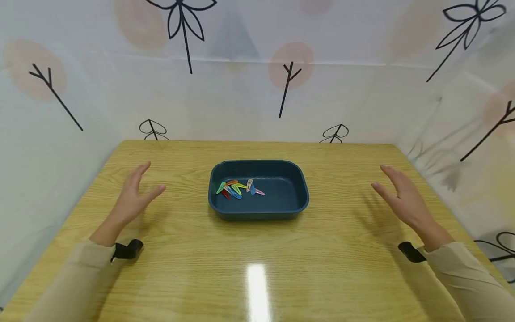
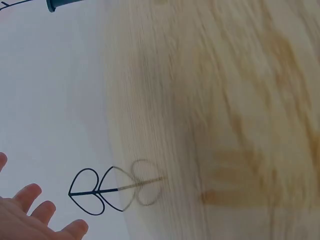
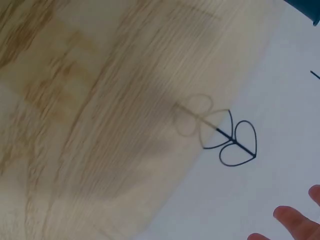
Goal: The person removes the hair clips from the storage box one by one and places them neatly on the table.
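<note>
Here, hovering with fingers straight and held loosely together, thumb splayed off to the side, gripping nothing: the left hand (image 1: 134, 194) at the left-centre of the head view, edge-on over the wooden table (image 1: 257, 250). Mirroring it at the right-centre of the frame, the right hand (image 1: 400, 197), fingers likewise straight and close, thumb apart, pinching nothing and touching nothing. Showing only as fingertips in the wrist views: the left hand's fingers (image 2: 35, 210) poking in at the lower left corner, slightly spread, and the right hand's fingertips (image 3: 295, 220) peeking in at the lower right corner. Sitting between the two hands, well apart from both, in the middle of the frame: a dark blue tray (image 1: 297, 197), a rounded rectangle lying flat on the tabletop. Lying inside the tray, bunched toward its left half: a small heap of coloured hair clips (image 1: 237, 188), green, orange, yellow, blue, red and pink, some overlapping. Reaching out from the hands toward the lower corners: beige sleeves (image 1: 68, 281), each wrist wearing a black strap (image 1: 128, 249). Standing behind and to both sides of the table, filling the upper part of the picture: a pale backdrop (image 1: 241, 89) printed with black twig and leaf outlines and soft pink blotches.
</note>
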Action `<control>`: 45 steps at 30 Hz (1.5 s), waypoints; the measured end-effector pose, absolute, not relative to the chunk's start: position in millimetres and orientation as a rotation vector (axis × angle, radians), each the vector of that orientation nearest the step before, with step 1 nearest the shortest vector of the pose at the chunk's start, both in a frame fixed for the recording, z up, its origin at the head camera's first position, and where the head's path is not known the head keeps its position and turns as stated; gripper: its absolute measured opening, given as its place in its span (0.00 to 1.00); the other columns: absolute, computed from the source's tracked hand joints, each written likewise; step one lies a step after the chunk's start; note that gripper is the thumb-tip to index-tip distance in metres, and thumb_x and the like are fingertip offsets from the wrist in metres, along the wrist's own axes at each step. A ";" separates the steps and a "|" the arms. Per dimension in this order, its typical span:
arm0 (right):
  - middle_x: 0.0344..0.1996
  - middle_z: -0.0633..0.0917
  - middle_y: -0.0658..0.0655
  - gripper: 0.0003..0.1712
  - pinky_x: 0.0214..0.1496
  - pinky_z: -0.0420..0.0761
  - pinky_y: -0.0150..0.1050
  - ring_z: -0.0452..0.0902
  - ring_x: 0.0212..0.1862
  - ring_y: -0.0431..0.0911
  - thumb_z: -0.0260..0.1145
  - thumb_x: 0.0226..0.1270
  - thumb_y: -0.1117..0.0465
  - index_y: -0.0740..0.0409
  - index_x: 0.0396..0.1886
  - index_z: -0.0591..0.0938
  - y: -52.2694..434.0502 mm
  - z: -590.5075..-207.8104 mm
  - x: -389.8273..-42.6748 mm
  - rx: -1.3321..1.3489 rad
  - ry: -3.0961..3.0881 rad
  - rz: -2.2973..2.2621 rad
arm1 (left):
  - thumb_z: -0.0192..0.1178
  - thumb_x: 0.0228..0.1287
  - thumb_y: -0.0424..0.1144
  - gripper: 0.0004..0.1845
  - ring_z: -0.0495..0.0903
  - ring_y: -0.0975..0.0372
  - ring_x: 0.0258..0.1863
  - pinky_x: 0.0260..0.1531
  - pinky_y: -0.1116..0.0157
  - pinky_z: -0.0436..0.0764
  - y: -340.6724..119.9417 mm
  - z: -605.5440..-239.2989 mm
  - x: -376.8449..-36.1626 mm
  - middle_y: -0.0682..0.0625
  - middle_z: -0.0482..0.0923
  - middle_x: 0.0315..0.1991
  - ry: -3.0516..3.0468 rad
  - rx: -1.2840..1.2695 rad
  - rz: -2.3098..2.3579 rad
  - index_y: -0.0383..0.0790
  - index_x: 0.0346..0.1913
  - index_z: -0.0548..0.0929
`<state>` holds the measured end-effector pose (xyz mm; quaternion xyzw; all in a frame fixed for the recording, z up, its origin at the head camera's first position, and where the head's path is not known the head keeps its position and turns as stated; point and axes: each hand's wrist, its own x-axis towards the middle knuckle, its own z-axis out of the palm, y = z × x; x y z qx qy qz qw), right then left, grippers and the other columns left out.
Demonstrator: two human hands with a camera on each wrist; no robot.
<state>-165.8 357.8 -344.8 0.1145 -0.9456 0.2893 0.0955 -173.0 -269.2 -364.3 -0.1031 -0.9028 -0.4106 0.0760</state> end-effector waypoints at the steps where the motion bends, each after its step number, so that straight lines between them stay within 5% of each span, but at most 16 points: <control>1: 0.70 0.50 0.70 0.36 0.62 0.40 0.69 0.39 0.68 0.68 0.52 0.72 0.53 0.60 0.73 0.52 355.9 -343.8 -165.7 0.341 -2.797 0.874 | 0.57 0.65 0.48 0.42 0.39 0.40 0.69 0.55 0.31 0.47 -268.3 -364.6 -173.1 0.36 0.38 0.72 -2.702 -0.310 -1.249 0.45 0.74 0.44; 8: 0.69 0.54 0.67 0.36 0.61 0.47 0.68 0.45 0.68 0.67 0.53 0.71 0.52 0.55 0.73 0.53 344.0 -337.0 -166.4 0.319 -2.785 0.930 | 0.59 0.63 0.47 0.43 0.41 0.40 0.68 0.56 0.33 0.49 -260.0 -365.2 -173.8 0.38 0.39 0.72 -2.696 -0.295 -1.341 0.50 0.74 0.45; 21: 0.71 0.52 0.65 0.37 0.59 0.50 0.69 0.44 0.68 0.66 0.55 0.70 0.48 0.48 0.74 0.52 330.4 -329.7 -165.1 0.250 -2.841 1.001 | 0.61 0.62 0.45 0.41 0.43 0.43 0.69 0.62 0.41 0.52 -240.4 -367.5 -178.5 0.38 0.43 0.71 -2.626 -0.346 -1.468 0.45 0.73 0.50; 39: 0.69 0.57 0.66 0.37 0.55 0.58 0.69 0.54 0.62 0.72 0.57 0.69 0.48 0.52 0.73 0.56 306.8 -325.0 -175.2 0.281 -2.808 1.020 | 0.64 0.60 0.42 0.38 0.50 0.48 0.68 0.62 0.46 0.58 -210.4 -373.1 -187.3 0.42 0.51 0.69 -2.571 -0.369 -1.583 0.43 0.71 0.57; 45: 0.69 0.57 0.64 0.38 0.54 0.59 0.69 0.55 0.61 0.73 0.57 0.68 0.47 0.52 0.73 0.56 298.6 -323.5 -177.8 0.286 -2.824 1.055 | 0.63 0.61 0.35 0.35 0.51 0.45 0.67 0.62 0.45 0.59 -193.6 -359.3 -180.4 0.38 0.54 0.68 -2.554 -0.370 -1.647 0.35 0.69 0.59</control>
